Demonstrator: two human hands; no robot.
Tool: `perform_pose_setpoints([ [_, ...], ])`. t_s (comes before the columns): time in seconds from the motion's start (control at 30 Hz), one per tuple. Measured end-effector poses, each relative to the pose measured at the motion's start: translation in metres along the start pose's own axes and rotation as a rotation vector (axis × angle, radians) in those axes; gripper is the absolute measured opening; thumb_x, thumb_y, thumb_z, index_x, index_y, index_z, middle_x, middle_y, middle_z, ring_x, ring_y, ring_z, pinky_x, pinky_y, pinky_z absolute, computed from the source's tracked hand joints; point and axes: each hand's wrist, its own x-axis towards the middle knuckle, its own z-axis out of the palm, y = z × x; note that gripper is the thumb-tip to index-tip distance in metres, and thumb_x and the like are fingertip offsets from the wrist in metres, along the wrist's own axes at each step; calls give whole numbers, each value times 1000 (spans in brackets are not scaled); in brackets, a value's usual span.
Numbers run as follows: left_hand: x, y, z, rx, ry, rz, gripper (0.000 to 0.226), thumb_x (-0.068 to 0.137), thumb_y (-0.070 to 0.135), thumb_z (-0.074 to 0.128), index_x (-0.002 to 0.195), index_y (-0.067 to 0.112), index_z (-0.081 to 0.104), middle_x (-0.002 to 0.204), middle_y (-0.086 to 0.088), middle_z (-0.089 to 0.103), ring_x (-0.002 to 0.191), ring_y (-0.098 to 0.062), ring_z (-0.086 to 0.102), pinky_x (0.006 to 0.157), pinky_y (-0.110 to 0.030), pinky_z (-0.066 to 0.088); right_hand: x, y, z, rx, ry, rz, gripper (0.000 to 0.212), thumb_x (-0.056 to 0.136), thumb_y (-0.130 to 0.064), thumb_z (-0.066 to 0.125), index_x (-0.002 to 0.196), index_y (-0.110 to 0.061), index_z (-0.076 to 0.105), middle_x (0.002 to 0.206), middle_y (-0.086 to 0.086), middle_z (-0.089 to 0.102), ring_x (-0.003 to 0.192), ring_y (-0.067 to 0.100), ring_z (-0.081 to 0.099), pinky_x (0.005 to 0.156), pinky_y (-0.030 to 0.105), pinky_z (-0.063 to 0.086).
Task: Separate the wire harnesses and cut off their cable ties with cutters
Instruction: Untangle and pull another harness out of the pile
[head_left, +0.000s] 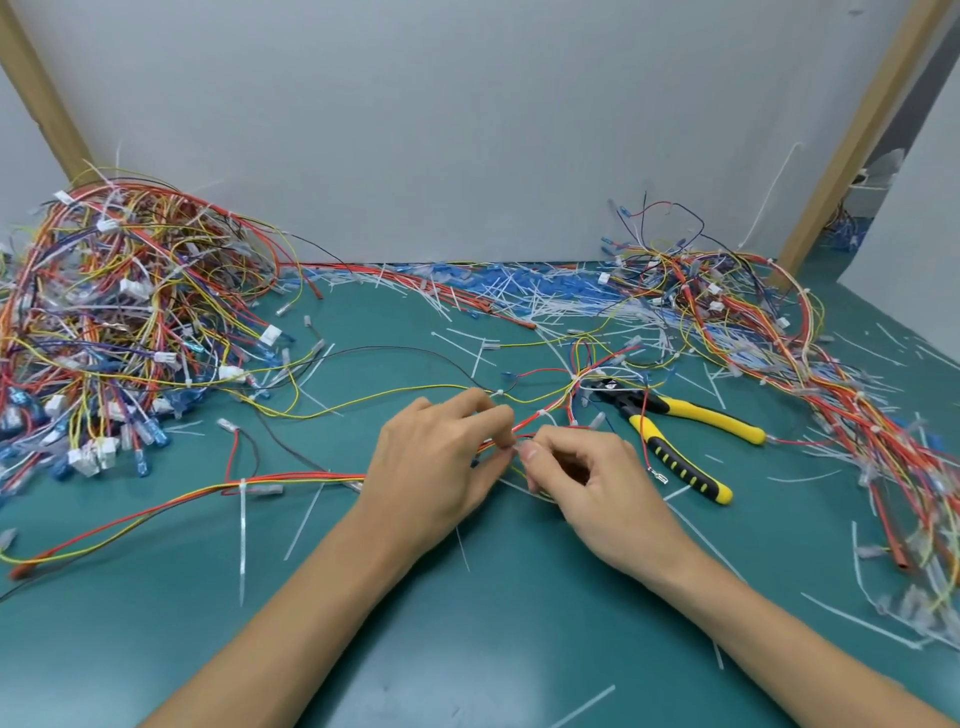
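The left hand (441, 457) and right hand (587, 478) are pinching thin, bendy wires (524, 423) in the middle of the green table (467, 623), probably light and best held near a tie, while the cutters (680, 431) are lying beside them.

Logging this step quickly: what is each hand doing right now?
Left hand: closed, pinching the wire bundle.
Right hand: closed, pinching the same wire bundle.

Cutters (675, 462): yellow handles with black ribbed grips, black head.
Table mat (467, 649): plain teal green.
Wire harness (301, 479), left of cutters: red, yellow, orange.
Wire pile (119, 312), far left of cutters: red, orange, yellow, purple; blue and white connectors.
Cable ties (242, 530): translucent white.
Back wall (467, 130), behind cutters: pale grey.
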Motion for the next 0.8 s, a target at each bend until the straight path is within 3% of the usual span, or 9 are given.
perform_pose_setpoints([
  [0.13,2,1,6,47,24,-29,19,79,28,81,75,27,62,73,10,65,56,-22,54,51,-26,36,1,1,-1,-18,25,-25,39,100,-15,59,62,-8,51,57,6,42,54,6,35,54,20,28],
  [0.23,4,-1,9,42,33,-81,17,82,33,78,77,28,62,74,10,67,62,-23,61,47,-27,38,4,2,-1,-3,27,-12,39,99,-15,59,62,-6,49,59,11,42,56,12,35,56,28,29],
  [0.33,3,1,13,45,24,-102,15,88,35,72,82,28,60,80,10,70,67,-24,64,46,-30,44,6,3,-1,48,44,10,42,101,-16,58,60,-15,48,58,10,42,58,14,37,59,35,31],
  [0.4,1,-2,12,-29,-12,-147,14,91,41,68,91,31,58,87,15,70,71,-19,65,54,-34,49,6,4,-4,73,74,18,42,101,-17,57,60,-18,50,56,7,42,56,15,39,59,36,33],
  [0.5,0,-17,2,-326,-175,-258,26,86,48,72,106,37,59,89,19,67,73,-6,62,68,-31,52,8,10,-12,-5,142,-7,38,99,-18,60,62,-13,54,57,7,45,55,15,39,57,31,33],
  [0.57,2,-27,-8,-565,-248,-347,22,88,41,73,105,32,64,84,12,70,69,-9,66,69,-26,54,9,14,-14,-71,182,-16,37,97,-19,63,62,-11,53,57,6,45,55,15,38,55,27,31],
  [0.63,5,-38,-16,-720,-283,-443,10,98,30,62,101,24,68,85,3,75,69,-19,72,69,-29,58,11,19,-16,-102,226,-7,37,96,-19,63,62,-12,53,56,4,46,54,14,39,55,25,31],
  [0.73,7,-46,-26,-851,-447,-472,23,104,7,46,111,15,66,93,-4,78,73,-22,73,70,-24,54,14,24,-19,-110,292,17,35,97,-18,63,63,-10,56,54,-4,46,53,7,38,54,20,30],
  [0.8,8,-45,-30,-899,-524,-476,35,96,-11,45,117,10,64,97,-7,78,77,-21,72,72,-22,52,15,26,-21,-120,309,16,34,97,-20,62,65,-11,58,55,-3,50,53,8,39,54,20,31],
])
